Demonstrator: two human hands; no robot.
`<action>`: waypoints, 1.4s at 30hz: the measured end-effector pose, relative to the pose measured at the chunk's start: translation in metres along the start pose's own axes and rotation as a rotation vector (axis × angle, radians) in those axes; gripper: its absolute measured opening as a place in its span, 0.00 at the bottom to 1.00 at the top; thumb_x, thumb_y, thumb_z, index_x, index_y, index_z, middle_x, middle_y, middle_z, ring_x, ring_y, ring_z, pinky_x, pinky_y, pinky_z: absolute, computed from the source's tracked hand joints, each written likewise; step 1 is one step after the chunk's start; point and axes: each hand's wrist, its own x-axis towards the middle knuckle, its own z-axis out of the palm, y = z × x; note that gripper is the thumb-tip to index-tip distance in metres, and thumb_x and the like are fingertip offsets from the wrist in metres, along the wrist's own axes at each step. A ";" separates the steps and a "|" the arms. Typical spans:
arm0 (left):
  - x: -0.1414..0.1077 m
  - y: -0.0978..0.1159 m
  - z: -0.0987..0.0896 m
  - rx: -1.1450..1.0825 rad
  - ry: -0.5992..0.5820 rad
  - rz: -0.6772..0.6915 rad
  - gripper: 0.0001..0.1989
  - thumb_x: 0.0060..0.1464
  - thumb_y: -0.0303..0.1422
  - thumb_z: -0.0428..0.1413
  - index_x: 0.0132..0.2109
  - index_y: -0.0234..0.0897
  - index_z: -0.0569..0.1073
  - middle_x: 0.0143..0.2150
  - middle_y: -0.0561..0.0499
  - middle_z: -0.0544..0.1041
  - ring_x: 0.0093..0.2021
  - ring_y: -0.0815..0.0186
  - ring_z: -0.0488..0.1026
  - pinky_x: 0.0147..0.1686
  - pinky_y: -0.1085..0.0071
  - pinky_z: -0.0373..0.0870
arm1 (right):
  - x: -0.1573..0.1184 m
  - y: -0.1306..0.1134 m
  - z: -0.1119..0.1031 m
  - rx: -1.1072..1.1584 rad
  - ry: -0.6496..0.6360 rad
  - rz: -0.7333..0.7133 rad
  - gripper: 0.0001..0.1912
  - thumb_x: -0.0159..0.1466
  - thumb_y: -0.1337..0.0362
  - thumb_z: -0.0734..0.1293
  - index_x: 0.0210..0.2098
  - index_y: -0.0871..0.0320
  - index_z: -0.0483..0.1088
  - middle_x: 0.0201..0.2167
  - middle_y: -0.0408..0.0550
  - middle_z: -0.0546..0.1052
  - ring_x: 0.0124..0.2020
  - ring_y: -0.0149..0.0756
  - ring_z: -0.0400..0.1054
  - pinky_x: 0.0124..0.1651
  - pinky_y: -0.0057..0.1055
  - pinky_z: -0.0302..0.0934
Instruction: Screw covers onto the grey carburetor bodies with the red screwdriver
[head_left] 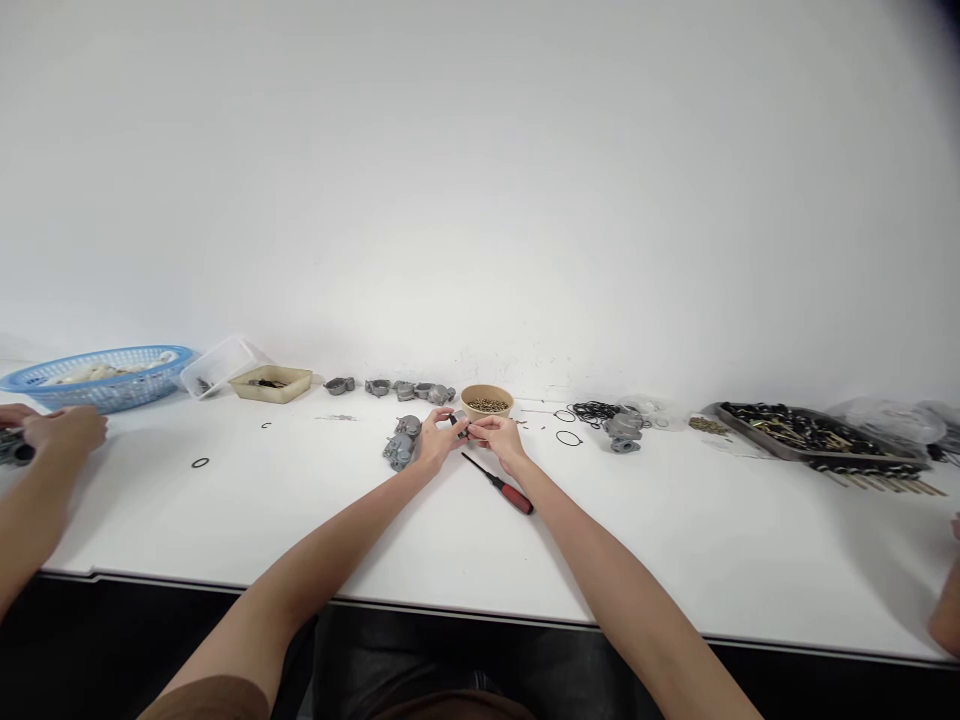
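My left hand [435, 440] is closed around a small grey metal part [458, 420], mostly covered by the fingers. The fingertips of my right hand [496, 440] are pinched together against its right side; whatever lies between them is too small to make out. Just behind the hands stands a tan bowl [487, 391] of small brass-coloured pieces. Left of my left hand sit grey metal castings [402, 445] that look like carburetor bodies. A screwdriver [510, 493] with a red and black handle lies below my right hand, its tip pointing up-left.
Along the wall stand a blue basket [142, 385], a clear tub [217, 368], a yellowish tray [296, 385] and several grey castings [378, 387]. Rightward are black rings [596, 411], another casting [623, 430] and a dark tray [847, 455]. Co-workers' hands show at both edges.
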 end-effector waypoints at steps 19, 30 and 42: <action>-0.001 0.000 -0.003 -0.090 -0.057 0.027 0.21 0.49 0.31 0.75 0.47 0.34 0.76 0.57 0.39 0.67 0.51 0.52 0.75 0.45 0.55 0.84 | -0.005 -0.005 0.001 -0.102 -0.007 -0.022 0.16 0.48 0.56 0.80 0.31 0.60 0.81 0.28 0.53 0.83 0.35 0.44 0.80 0.32 0.32 0.67; 0.001 -0.002 -0.004 -0.129 -0.083 0.003 0.22 0.50 0.31 0.75 0.48 0.35 0.75 0.56 0.40 0.67 0.43 0.58 0.78 0.43 0.55 0.84 | -0.005 -0.005 0.001 -0.144 0.009 -0.036 0.16 0.50 0.55 0.79 0.32 0.60 0.81 0.29 0.53 0.84 0.34 0.42 0.79 0.32 0.31 0.66; 0.007 -0.007 -0.007 -0.221 -0.142 -0.045 0.22 0.52 0.34 0.74 0.49 0.35 0.74 0.51 0.43 0.72 0.36 0.66 0.76 0.43 0.58 0.84 | -0.008 -0.009 0.004 -0.222 -0.063 -0.195 0.11 0.50 0.57 0.76 0.29 0.58 0.84 0.25 0.49 0.82 0.29 0.38 0.73 0.35 0.32 0.67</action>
